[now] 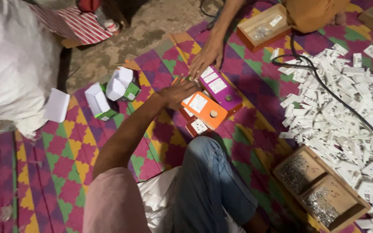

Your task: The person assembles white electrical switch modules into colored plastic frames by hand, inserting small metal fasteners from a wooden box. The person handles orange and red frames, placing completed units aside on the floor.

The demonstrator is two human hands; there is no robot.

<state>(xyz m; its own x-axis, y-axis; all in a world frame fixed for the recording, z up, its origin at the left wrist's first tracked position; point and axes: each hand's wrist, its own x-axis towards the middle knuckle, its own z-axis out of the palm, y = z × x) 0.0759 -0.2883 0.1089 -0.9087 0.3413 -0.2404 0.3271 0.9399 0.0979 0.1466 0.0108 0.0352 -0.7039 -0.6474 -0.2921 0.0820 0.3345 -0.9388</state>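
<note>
Left hand (178, 92) reaches forward, palm down, fingers spread and laid flat on the near end of the orange box (204, 109); open, pressing rather than gripping. Right hand not in view. Orange box lies mid-mat, on the chequered mat (57, 151), touching a purple box (219, 87) just behind it and partly covering a red box (196, 127). Judged: thin card cartons, light, stiff enough at the edges, easily crushed on the flat face, so best pinched by the long sides. Another person's hand (207, 55) rests fingertips on the purple box's far end. Small white-and-green cartons (111, 92) stand open toward the mat's left edge. A heap of white plastic parts (337, 108) fills the right side, a black cable (324, 86) across it; wooden tray (320, 190) at the near right corner.
</note>
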